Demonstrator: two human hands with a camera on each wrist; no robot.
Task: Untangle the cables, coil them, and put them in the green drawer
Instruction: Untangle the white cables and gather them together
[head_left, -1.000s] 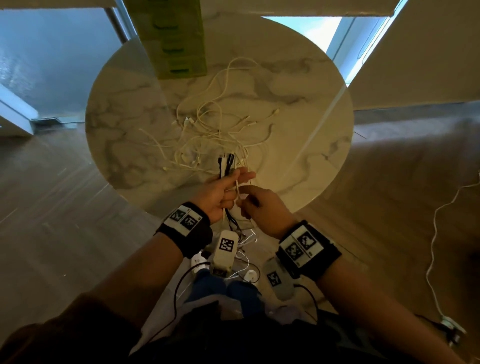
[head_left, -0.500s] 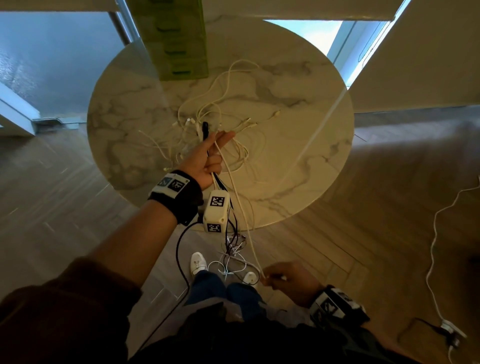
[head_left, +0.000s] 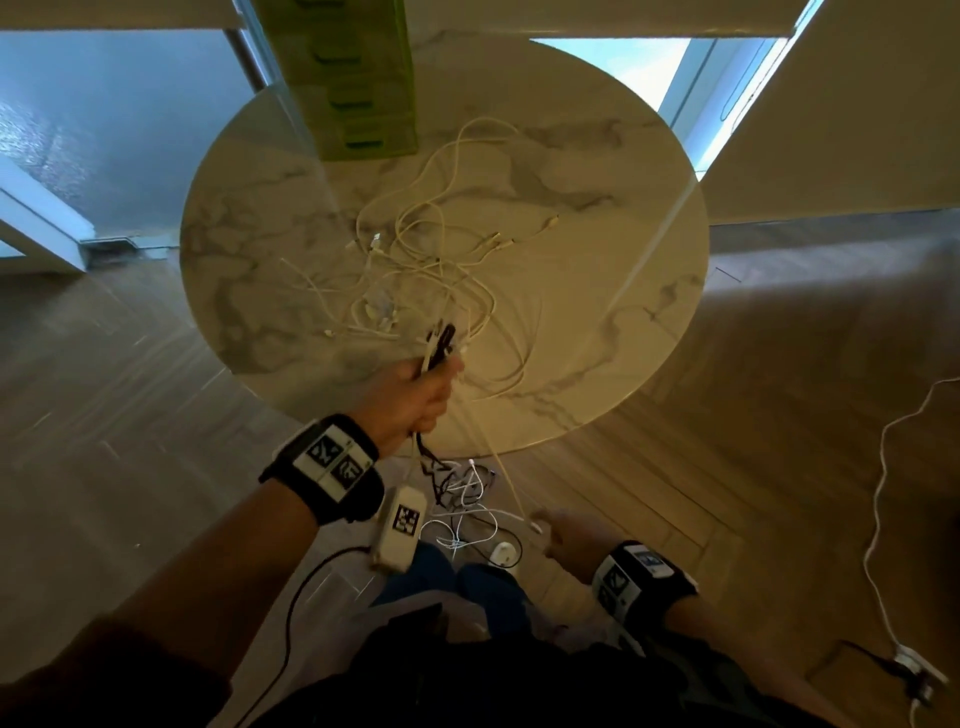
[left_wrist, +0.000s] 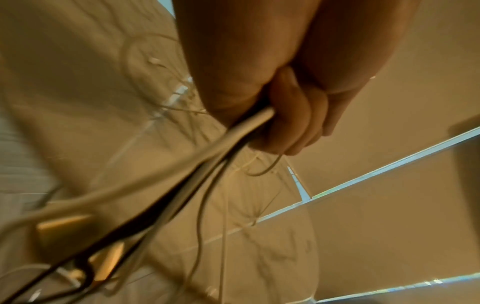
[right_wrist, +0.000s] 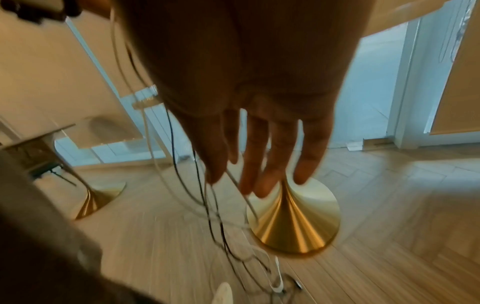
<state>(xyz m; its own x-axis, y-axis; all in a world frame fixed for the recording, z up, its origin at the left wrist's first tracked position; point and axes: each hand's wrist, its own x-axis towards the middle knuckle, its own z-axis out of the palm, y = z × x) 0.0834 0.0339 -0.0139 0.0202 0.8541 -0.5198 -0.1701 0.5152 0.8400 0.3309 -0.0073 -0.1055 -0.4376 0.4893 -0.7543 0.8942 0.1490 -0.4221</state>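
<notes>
Marble round surface (head_left: 597, 291), near rim beside left hand (head_left: 410, 395); grip curled round bundle of black and white cables (head_left: 439, 345), ends trailing past rim to wooden floor (head_left: 727, 467). White cable tangle (head_left: 431, 270) mid-surface; green drawer (head_left: 353, 83) at far rim. Right hand (head_left: 571, 535) low, fingers (right_wrist: 272, 156) spread, cable strands hanging beside them. No legible writing.

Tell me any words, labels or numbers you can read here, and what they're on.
No readable words or numbers anywhere.
Wristbands: black-and-white square code patterns, no letters.
White box hanging below the left wrist: the same sort of pattern.
Green drawer unit: nothing legible; blurred.
</notes>
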